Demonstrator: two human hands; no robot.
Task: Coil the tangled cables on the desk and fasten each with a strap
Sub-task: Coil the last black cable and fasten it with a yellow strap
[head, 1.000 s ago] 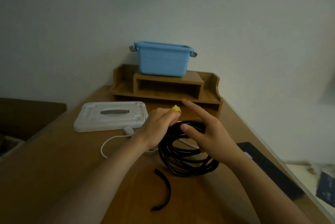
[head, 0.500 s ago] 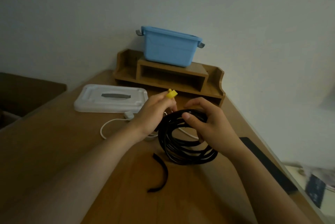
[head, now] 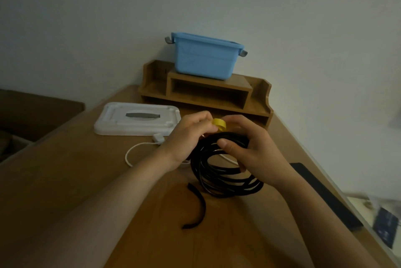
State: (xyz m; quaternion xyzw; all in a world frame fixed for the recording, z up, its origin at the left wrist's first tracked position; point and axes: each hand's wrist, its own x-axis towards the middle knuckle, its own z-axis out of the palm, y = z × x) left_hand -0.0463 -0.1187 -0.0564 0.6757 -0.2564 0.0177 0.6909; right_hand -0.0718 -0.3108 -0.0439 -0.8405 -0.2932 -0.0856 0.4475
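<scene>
Lying uncoiled at the black coil's (head: 225, 173) nine o'clock, a white cable (head: 138, 147) sat on the bench (head: 65, 170). The left hand (head: 188, 135) pinched a yellow strap (head: 219, 124) at the coil's twelve o'clock, likely to bind it; a black strap (head: 198, 207) lay at six. The right hand (head: 252, 150) gripped the loops together.

Concealment findings
Yellow strap (head: 219, 124) partly hidden behind left hand (head: 187, 138) fingers; black cable coil (head: 237, 192) top covered by right hand (head: 251, 150) fingers; white cable (head: 126, 156) vanishes beneath the left wrist.
</scene>
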